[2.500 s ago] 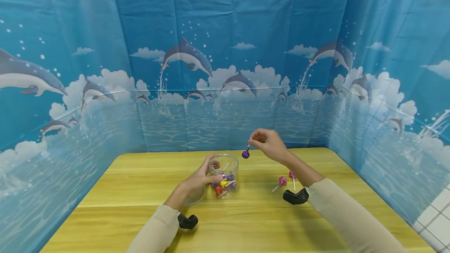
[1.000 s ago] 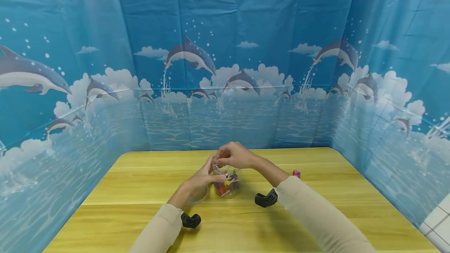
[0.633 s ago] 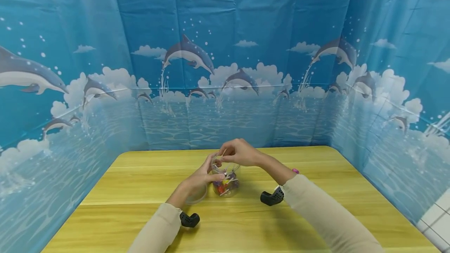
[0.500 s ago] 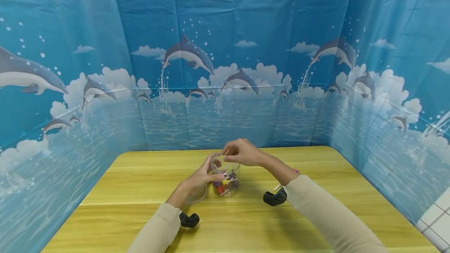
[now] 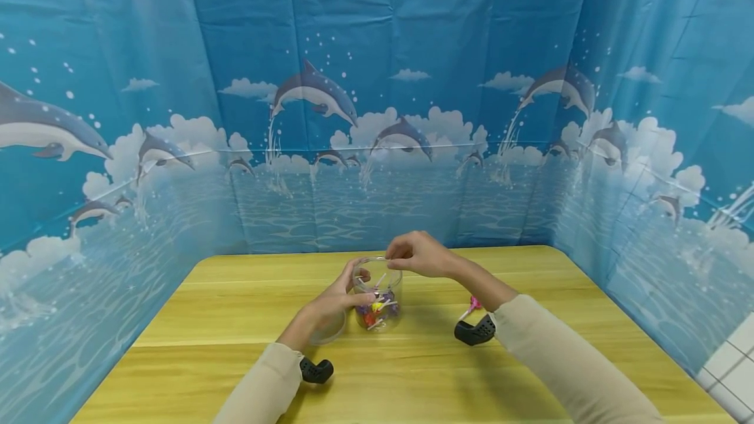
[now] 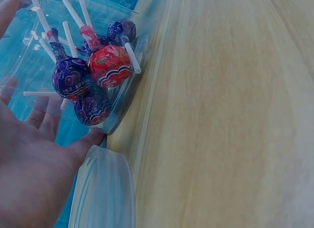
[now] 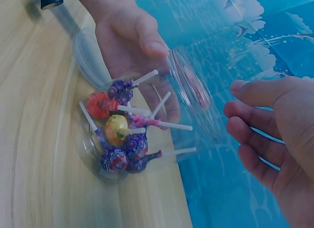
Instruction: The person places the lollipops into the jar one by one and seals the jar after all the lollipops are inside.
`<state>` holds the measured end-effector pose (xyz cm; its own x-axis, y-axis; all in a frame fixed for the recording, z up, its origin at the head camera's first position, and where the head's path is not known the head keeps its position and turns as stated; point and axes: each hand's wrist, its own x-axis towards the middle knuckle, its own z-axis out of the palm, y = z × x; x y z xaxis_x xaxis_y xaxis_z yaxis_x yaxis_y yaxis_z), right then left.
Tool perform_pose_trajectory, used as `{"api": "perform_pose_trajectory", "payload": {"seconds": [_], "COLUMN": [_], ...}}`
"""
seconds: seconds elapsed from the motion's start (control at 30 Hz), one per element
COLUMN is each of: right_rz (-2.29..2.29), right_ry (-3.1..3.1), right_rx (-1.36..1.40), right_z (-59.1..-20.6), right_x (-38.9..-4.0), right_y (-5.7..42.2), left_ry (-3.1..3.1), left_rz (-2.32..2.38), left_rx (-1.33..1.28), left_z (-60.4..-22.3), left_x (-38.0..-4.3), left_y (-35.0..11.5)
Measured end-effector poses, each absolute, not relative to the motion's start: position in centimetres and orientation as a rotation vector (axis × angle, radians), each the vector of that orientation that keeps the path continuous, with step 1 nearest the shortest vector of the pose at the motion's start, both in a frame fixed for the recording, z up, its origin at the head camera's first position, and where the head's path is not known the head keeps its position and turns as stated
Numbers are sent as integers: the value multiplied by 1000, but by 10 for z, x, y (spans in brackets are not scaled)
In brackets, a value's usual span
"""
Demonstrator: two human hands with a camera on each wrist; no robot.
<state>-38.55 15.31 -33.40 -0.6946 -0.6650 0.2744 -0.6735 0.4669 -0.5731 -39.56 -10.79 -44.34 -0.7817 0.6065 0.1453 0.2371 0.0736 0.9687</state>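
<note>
My left hand (image 5: 330, 301) grips a clear plastic jar (image 5: 396, 283), which stands on the table without its lid. Inside the jar lie several wrapped lollipops: purple ones, a red lollipop (image 6: 110, 66), a yellow lollipop (image 7: 116, 129) and a pink one. Their white sticks point various ways. Just right of the jar's rim, my right hand (image 5: 423, 254) hovers with loosely bent fingers. The right wrist view shows nothing between its thumb and fingers (image 7: 265, 142). A pink lollipop (image 5: 474, 303) lies on the table beneath my right forearm, partly hidden.
The clear round lid (image 5: 330, 331) lies on the table beside the jar, under my left wrist. A blue dolphin-print curtain (image 5: 377, 201) surrounds the yellow wooden table (image 5: 235, 345) at the back and sides.
My right hand carried a purple lollipop by its stick to the jar's mouth and let it go inside. It has since drawn back to the right, while my left hand stays on the jar.
</note>
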Motion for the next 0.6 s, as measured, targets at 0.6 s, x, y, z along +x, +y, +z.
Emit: {"api": "perform_pose_trajectory", "payload": {"seconds": [0.6], "right_rz": [1019], "right_ry": [-2716], "right_rx": [1098], "right_z": [-333], "right_x": [-376], "right_y": [196], "left_ry": [2072], "left_rz": [1749], "left_rx": [839], "left_z": [-443], "left_x": [-396], "left_y": [-108]}}
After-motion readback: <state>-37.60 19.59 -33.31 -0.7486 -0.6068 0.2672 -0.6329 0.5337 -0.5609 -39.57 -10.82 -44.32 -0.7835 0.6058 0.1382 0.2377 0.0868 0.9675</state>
